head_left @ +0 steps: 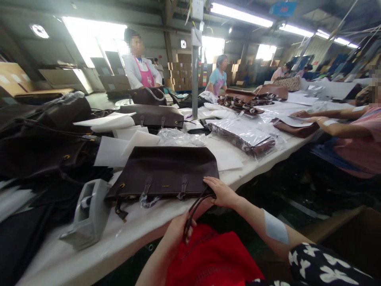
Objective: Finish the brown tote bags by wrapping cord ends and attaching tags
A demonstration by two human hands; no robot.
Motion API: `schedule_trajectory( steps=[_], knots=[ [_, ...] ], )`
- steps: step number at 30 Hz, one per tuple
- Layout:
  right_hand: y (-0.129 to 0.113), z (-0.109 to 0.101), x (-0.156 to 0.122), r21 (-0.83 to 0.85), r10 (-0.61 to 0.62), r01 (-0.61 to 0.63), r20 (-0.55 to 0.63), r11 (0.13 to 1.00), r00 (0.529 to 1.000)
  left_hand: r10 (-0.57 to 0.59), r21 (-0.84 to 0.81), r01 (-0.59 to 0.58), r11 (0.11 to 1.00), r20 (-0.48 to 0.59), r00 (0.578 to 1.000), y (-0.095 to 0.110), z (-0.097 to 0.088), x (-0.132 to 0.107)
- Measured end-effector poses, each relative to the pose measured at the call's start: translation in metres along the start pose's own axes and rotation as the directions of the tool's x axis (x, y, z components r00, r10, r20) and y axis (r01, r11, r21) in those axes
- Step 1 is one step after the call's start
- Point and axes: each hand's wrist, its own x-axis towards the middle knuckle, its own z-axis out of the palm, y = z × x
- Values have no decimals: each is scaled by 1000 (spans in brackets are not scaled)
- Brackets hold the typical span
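A dark brown leather handbag (166, 169) lies flat on the white worktable (143, 226) in front of me, its top edge toward me. My left hand (177, 230) is closed round the bag's thin dark handle strap (193, 210) just below the table's edge. My right hand (220, 192) rests on the bag's near right corner, fingers curled over the edge where the strap comes out. A crumpled bit of clear plastic (148, 200) hangs by the left strap tab.
A grey tape dispenser (89, 214) stands at the near left. Dark bags (47, 135) are piled at left, with white paper sheets (119, 135) behind. A plastic-wrapped bag (244, 137) lies at right. A co-worker's arms (330, 125) rest on the table's right; other people stand farther back.
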Motion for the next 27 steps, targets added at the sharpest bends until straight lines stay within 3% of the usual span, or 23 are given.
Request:
schedule_trajectory(
  steps=[3,7,11,14,17,19,21,24,27],
  knots=[
    [4,11,-11,-31,28,-32,-109,999,994,151,235,-123,964,-105,983,5,8,-1],
    [12,19,-16,-38,25,-33,-186,999,982,331,366,-277,888,-91,939,25,24,-20],
    [20,21,-14,-35,36,-48,-283,998,958,431,469,-369,802,-28,902,40,34,-50],
    [26,23,-13,-87,17,-50,-337,995,941,419,411,-363,836,-51,907,37,33,-60],
    [31,27,-14,-147,-32,-12,-297,989,954,295,306,-252,918,-104,950,25,26,-59],
    [34,28,-14,-169,-45,2,-251,986,967,241,325,-193,926,-114,964,18,21,-60],
    [38,25,-12,-180,-33,-4,-204,984,978,307,469,-207,859,-145,941,12,17,-67],
    [48,13,-4,-191,-4,-19,-120,981,993,471,632,-272,725,-169,866,4,15,-86],
    [63,-6,10,-252,82,-102,-88,962,993,482,580,-327,746,-133,866,-11,10,-101]
  ],
)
